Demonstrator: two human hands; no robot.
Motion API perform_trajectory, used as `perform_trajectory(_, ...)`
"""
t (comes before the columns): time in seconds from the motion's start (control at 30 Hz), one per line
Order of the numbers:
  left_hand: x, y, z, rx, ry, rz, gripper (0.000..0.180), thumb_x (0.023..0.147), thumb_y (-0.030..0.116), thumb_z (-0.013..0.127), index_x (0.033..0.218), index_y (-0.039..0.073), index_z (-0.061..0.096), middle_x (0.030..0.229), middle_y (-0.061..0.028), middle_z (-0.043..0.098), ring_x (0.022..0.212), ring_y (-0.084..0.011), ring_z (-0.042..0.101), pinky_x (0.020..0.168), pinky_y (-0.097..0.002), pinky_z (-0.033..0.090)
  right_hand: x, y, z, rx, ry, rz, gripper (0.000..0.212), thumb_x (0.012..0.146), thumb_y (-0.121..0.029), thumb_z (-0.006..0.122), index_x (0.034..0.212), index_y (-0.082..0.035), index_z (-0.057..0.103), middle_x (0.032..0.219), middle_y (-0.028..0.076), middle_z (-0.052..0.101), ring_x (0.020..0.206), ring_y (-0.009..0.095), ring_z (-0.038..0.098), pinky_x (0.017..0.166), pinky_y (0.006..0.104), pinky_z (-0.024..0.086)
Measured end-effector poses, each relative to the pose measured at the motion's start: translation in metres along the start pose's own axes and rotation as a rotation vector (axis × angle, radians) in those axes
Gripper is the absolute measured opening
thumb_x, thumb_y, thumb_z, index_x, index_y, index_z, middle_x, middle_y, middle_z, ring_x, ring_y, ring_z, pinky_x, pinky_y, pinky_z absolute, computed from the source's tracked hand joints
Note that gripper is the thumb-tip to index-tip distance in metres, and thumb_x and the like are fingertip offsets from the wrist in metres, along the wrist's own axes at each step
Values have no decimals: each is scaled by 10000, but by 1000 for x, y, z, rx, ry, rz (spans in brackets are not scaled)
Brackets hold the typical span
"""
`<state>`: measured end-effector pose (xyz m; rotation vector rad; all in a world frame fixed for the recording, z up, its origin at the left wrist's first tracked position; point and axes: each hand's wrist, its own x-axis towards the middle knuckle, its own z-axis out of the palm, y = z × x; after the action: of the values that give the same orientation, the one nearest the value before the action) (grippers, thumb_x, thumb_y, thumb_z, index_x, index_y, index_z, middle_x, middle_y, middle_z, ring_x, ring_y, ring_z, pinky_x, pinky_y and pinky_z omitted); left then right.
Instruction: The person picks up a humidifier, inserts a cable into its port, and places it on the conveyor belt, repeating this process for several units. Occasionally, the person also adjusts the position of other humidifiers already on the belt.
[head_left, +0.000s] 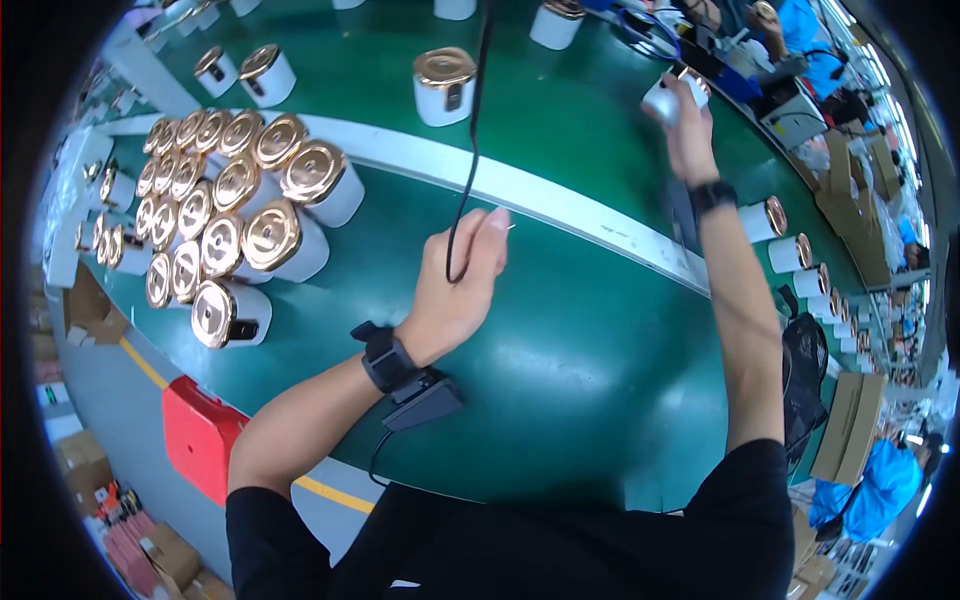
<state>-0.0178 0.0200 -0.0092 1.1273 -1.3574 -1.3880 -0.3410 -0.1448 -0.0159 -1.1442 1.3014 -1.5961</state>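
The right hand [692, 140] grips a blurred white-and-gold container [662, 103] beyond the white rail [600, 225] — the left hand [458, 285], above the green table [590, 400], pinches a slim object [512, 227], black cable [477, 130] crossing its knuckles.

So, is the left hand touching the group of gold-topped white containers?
Apart. The head view plainly shows bare green tabletop between the left hand and the gold-topped white containers.
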Motion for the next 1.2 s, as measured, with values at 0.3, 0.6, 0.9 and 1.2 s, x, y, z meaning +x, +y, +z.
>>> perform_trajectory(0.3, 0, 2, -1, -117, -96, 0, 422, 994, 314, 439, 676, 35, 454, 564, 11, 391, 519, -71, 337, 479, -260, 280, -193, -35, 122, 131, -330, -1, 447, 834, -168, 699, 1173, 10, 469, 1025, 99, 613, 892, 137, 605, 745, 274, 514)
perform_trajectory(0.6, 0, 0, 3, 142, -89, 147, 352, 999, 236, 415, 804, -24, 549, 515, -87, 423, 454, -139, 370, 451, -327, 313, -195, -34, 120, 177, -343, 52, 454, 858, -203, 690, 1178, 17, 454, 1009, 92, 616, 870, 121, 593, 738, 264, 505)
perform_trajectory(0.9, 0, 1, 5, 160, -41, 197, 329, 1004, 205, 394, 845, -38, 552, 520, -100, 414, 450, -147, 376, 455, -333, 322, -201, -37, 124, 160, -339, 41, 387, 886, -184, 653, 1148, 22, 457, 989, 96, 616, 858, 119, 593, 726, 264, 501)
perform_trajectory(1.2, -3, -2, 6, 18, -69, 23, 451, 1015, 334, 353, 758, -1, 513, 565, -32, 451, 522, -98, 417, 485, -291, 341, -201, -38, 124, 58, -302, -9, 463, 889, -235, 642, 1232, -7, 430, 1025, 88, 598, 885, 123, 576, 768, 262, 482)
